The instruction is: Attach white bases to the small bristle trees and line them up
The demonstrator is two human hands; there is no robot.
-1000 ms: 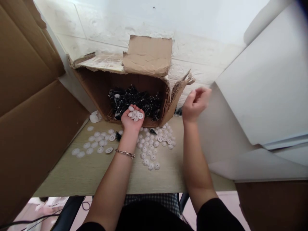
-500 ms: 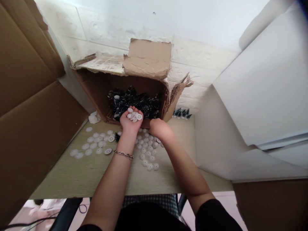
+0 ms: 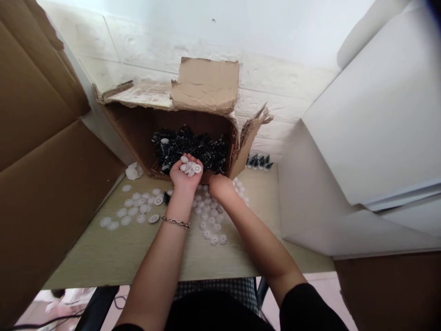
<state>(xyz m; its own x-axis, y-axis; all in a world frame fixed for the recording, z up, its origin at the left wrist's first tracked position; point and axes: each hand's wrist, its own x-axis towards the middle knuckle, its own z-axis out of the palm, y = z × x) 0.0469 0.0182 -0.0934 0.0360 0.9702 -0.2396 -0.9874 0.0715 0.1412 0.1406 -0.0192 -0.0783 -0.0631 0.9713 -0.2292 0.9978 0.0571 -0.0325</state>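
Observation:
My left hand (image 3: 186, 177) is palm up and cupped around a small heap of white plastic discs (image 3: 190, 167), at the mouth of a cardboard box. Several dark green miniature trees (image 3: 193, 145) with whitish tips fill the box behind it. To its right, my right hand (image 3: 220, 186) is low over the table, back upward and fingers curled under. Whatever it may hold is hidden. Loose white discs (image 3: 211, 219) lie below and around the right hand, each with a dark dot in its middle. More flat discs (image 3: 132, 211) are scattered left of my left wrist.
The torn cardboard box (image 3: 203, 99) opens toward me on the wooden table (image 3: 103, 262). Small trees (image 3: 260, 162) stand in a row right of it. Crumpled white paper (image 3: 134, 171) lies at its left corner. Cardboard panels (image 3: 51, 179) and white boards (image 3: 310, 197) flank the table.
My right hand has shifted slightly left and down, uncovering discs to its right. The left hand keeps its cupped heap of discs. The whole view has moved slightly.

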